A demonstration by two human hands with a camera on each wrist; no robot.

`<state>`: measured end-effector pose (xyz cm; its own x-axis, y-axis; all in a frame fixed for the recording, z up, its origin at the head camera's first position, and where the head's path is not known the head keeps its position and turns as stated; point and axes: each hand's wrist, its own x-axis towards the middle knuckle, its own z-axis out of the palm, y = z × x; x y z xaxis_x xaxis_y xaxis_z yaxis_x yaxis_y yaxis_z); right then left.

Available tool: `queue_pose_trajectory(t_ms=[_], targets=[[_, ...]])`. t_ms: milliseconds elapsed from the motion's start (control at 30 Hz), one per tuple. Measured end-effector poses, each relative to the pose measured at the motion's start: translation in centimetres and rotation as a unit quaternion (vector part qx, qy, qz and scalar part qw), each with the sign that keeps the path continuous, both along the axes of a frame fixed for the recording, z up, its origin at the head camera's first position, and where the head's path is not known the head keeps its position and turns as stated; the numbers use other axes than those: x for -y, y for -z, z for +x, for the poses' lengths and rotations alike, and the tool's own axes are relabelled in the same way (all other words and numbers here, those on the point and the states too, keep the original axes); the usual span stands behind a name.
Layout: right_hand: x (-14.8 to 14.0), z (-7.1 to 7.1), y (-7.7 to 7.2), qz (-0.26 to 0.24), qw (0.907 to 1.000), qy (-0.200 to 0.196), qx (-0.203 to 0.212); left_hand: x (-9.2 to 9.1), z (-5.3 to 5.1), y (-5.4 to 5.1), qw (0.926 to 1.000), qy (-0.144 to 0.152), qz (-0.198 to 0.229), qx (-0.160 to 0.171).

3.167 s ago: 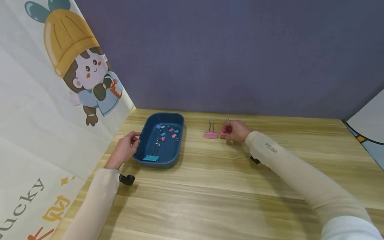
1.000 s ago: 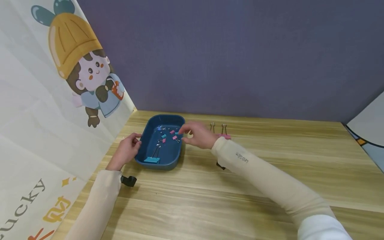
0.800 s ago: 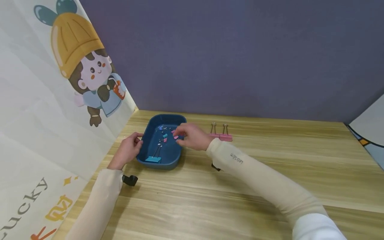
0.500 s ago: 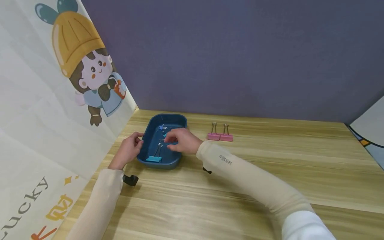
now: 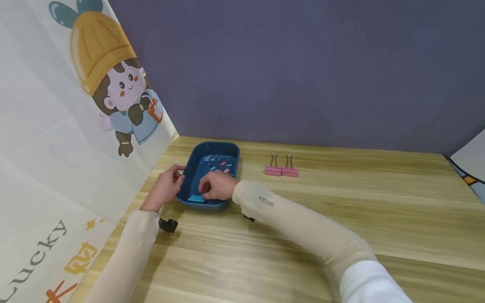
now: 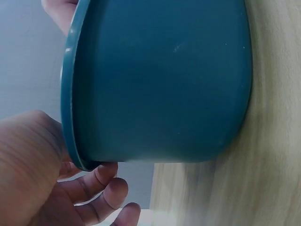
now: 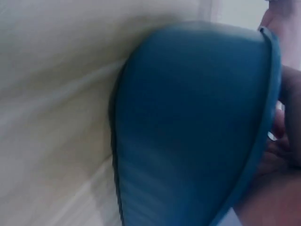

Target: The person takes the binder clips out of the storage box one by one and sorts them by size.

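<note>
— What's the right hand (image 5: pixel 217 185) doing?
— Its curled fingers are at the large teal metal binder clip (image 5: pixel 196 198), near the front end of the blue plastic tray (image 5: pixel 206 206); whether they pinch it, I can't tell. The left hand (image 5: pixel 164 187) grips the tray's rim.
— What might go wrong?
— A slack pinch could let it slip, I'd guess.
— And around?
— Small pink, teal and blue binder clips (image 5: pixel 227 171) lie just beyond, easily brushed; the tray's wall stands before two large pink binder clips (image 5: pixel 273 171) on the wood-grain table (image 5: pixel 303 252).
</note>
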<state>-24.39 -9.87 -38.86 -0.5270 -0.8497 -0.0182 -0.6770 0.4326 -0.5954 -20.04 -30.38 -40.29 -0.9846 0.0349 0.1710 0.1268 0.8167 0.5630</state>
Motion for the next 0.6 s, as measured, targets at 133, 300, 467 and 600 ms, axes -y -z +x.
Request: queue_pose_trajectory(t_ms=[133,300,467,600], targets=[[0.9,0.1,0.6,0.04,0.999,0.001,-0.018,-0.1,-0.1,0.2,1.0,-0.002,0.003,0.0],[1.6,0.1,1.0,0.07,0.9968,0.006,-0.038,-0.2,0.0,0.3,0.9999,-0.008,0.011,0.003],[2.2,0.2,1.0,0.086,0.9957,0.009,-0.035,-0.1,0.0,0.3,0.9999,-0.012,0.011,0.002],[2.5,0.3,1.1,0.094,0.995,0.022,-0.026,0.0,0.0,0.1,0.9999,-0.01,0.01,0.007]])
